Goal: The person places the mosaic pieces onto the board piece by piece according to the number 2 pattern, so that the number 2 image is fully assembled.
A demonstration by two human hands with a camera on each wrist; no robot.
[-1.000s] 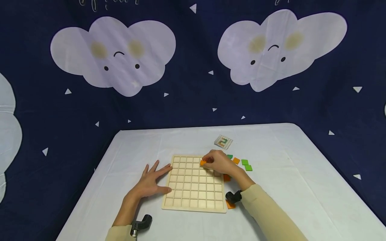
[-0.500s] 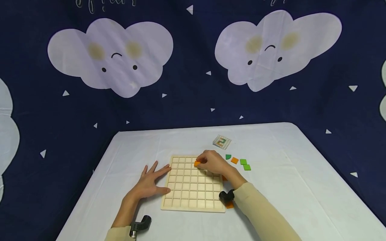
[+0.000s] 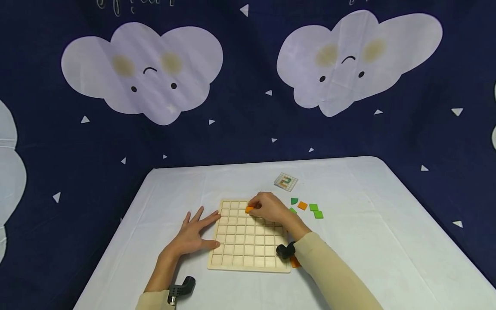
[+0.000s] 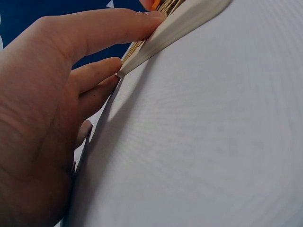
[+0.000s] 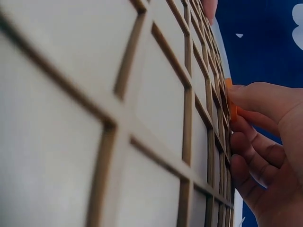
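A pale wooden grid board (image 3: 239,239) with square recesses lies on the white table. Over its far rows my right hand (image 3: 269,207) pinches an orange tile (image 3: 249,209) between thumb and fingers; in the right wrist view that orange tile (image 5: 231,100) stands tilted against the grid. Whether it sits in a recess I cannot tell. My left hand (image 3: 190,236) is spread at the board's left side, thumb and a fingertip touching its edge. The left wrist view shows those fingers (image 4: 109,30) against the wooden rim (image 4: 184,28).
Right of the board lie a dark green rounded piece (image 3: 294,201), an orange tile (image 3: 302,206) and light green tiles (image 3: 314,207). Another orange piece (image 3: 295,262) is partly under the right wrist. A patterned card (image 3: 286,181) lies behind. A dark blue cloth with clouds hangs at the back.
My right hand has moved left along the board's far rows, carrying the orange tile. The left hand has stayed at the board's edge.
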